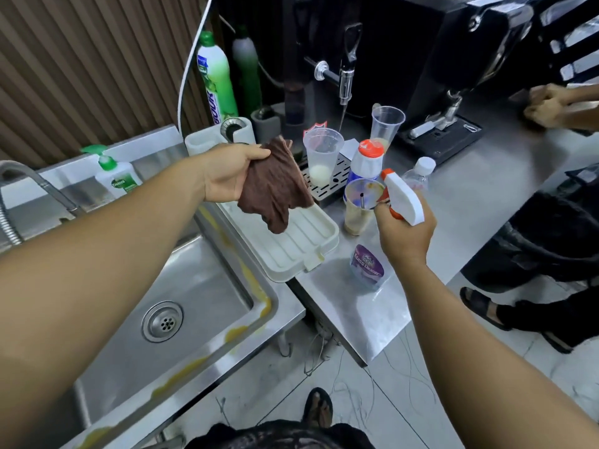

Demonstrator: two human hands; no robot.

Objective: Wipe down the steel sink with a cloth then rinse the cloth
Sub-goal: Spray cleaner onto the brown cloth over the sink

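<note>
My left hand (pixel 231 175) holds a brown cloth (pixel 275 186) up in the air, above the white tray beside the sink. My right hand (pixel 405 233) grips a spray bottle of glass cleaner (pixel 403 197) by its white and orange trigger head, with the clear bottle body (pixel 368 268) hanging below over the counter. The steel sink (pixel 181 306) lies at the lower left, under my left forearm. Yellow-orange smears run along its right and front rim (pixel 259 303). A drain sits in its basin (pixel 162 321).
A ribbed white tray (pixel 301 244) sits on the sink's right edge. Plastic cups (pixel 322 157), bottles and a black machine (pixel 405 59) crowd the steel counter (pixel 470 196). Soap bottles (pixel 118 178) and the faucet hose (pixel 19 189) stand behind the sink. Another person (pixel 551 106) is at the right.
</note>
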